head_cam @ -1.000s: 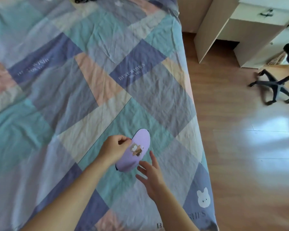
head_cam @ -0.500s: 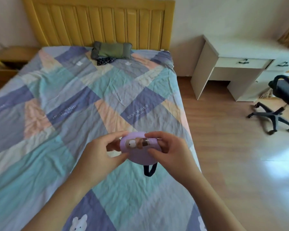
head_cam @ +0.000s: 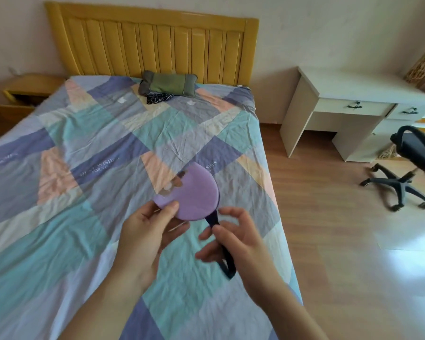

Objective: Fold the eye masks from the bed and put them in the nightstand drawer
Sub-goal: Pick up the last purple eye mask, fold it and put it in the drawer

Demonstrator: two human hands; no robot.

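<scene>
Head view: the purple eye mask (head_cam: pixel 193 195) is held in the air above the patchwork bed (head_cam: pixel 88 148), folded in half into a half-disc. Its straight fold edge runs diagonally from lower left to upper right, which is now the long axis; the rounded edge faces right and toward the viewer. A printed bear motif shows on the upper-left face. The dark elastic strap (head_cam: pixel 221 244) hangs from the lower right edge and trails toward the viewer.

The left hand (head_cam: pixel 147 239) pinches the mask's lower left corner, thumb on top and fingers beneath. The right hand (head_cam: pixel 233 244) is loosely closed around the strap, fingers partly curled; the exact contact is blurred.

Step in hand, by judgement: the fold is made and the strap is being dealt with. The next move likely calls for tucking or wrapping the strap so the fold holds, then carrying the mask to the nightstand (head_cam: pixel 25 90) at the far left of the headboard (head_cam: pixel 152 45).

A second dark item (head_cam: pixel 158 98) lies beside the green pillow (head_cam: pixel 168 85); whether it is another mask cannot be told.
</scene>
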